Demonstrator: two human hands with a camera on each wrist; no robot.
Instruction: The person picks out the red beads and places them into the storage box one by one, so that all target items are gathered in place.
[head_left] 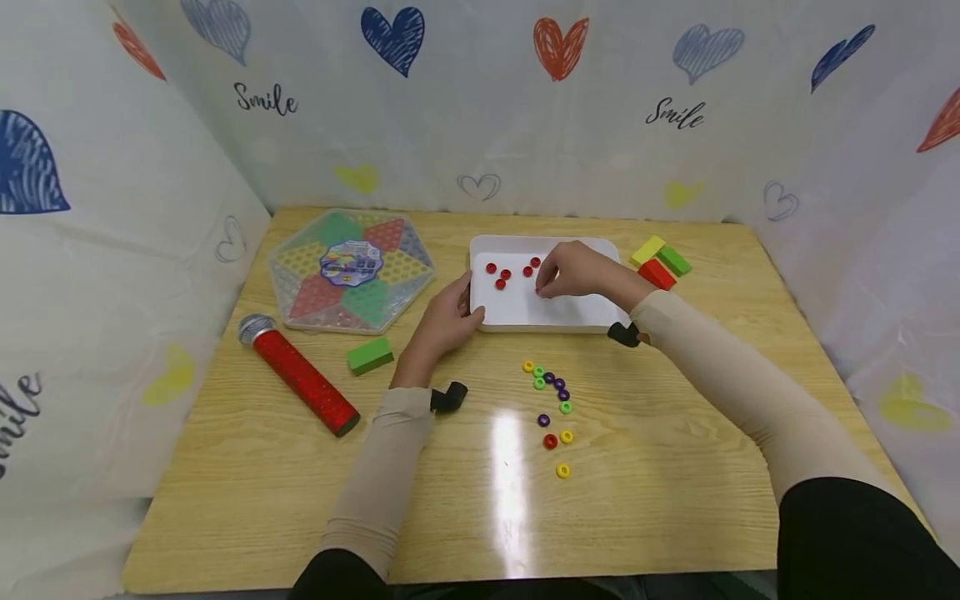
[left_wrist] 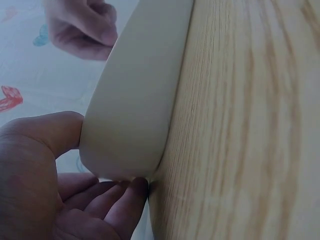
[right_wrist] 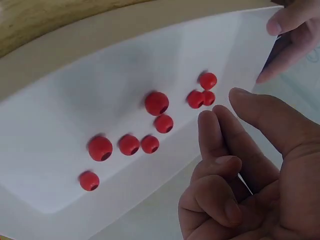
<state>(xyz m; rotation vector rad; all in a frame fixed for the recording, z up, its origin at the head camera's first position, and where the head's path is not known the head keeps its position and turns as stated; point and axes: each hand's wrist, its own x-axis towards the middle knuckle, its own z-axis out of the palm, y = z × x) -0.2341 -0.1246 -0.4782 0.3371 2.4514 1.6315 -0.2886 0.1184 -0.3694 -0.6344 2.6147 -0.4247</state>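
A white tray lies at the back of the table, with several red beads scattered on its floor. My left hand holds its near left corner. In the left wrist view the thumb presses one side of the tray wall, the other fingers bent against its end. Over the middle of the tray is my right hand, fingers pointing down among the beads. In the right wrist view its thumb and forefinger tips are close but apart, with nothing showing between them; the outer fingers curl toward the palm.
In front of the tray lie loose yellow, green, purple and red rings. To the left are a hexagonal game board, a green block and a red microphone. Yellow, green and red blocks sit right of the tray.
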